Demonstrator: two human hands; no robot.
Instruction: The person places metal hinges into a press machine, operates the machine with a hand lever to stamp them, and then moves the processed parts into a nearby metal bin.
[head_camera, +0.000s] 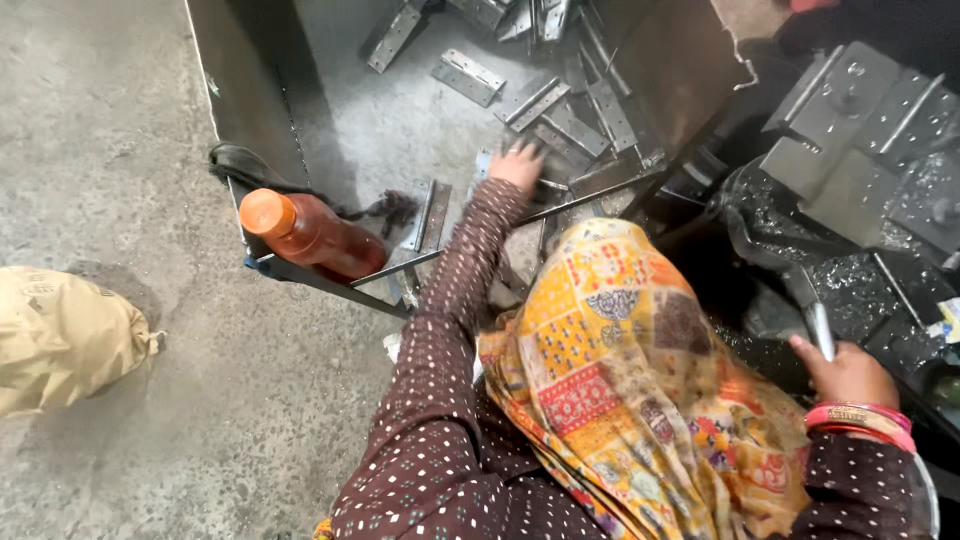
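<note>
My left hand (517, 163) reaches down into a grey metal bin (250, 90), fingers spread over a pile of flat metal hinge plates (575, 125). Whether it grips a plate cannot be told. My right hand (850, 372), with pink bangles at the wrist, is closed around the metal lever handle (815, 322) of a dark, oily press machine (860, 130). A yellow patterned cloth (620, 370) lies over my lap between the two arms.
An orange bottle (310, 235) of brown liquid lies on the bin's front frame, beside a single hinge (428, 215). A tan sack (60, 335) sits on the concrete floor (110, 130) at the left. Thin rods cross the bin's front.
</note>
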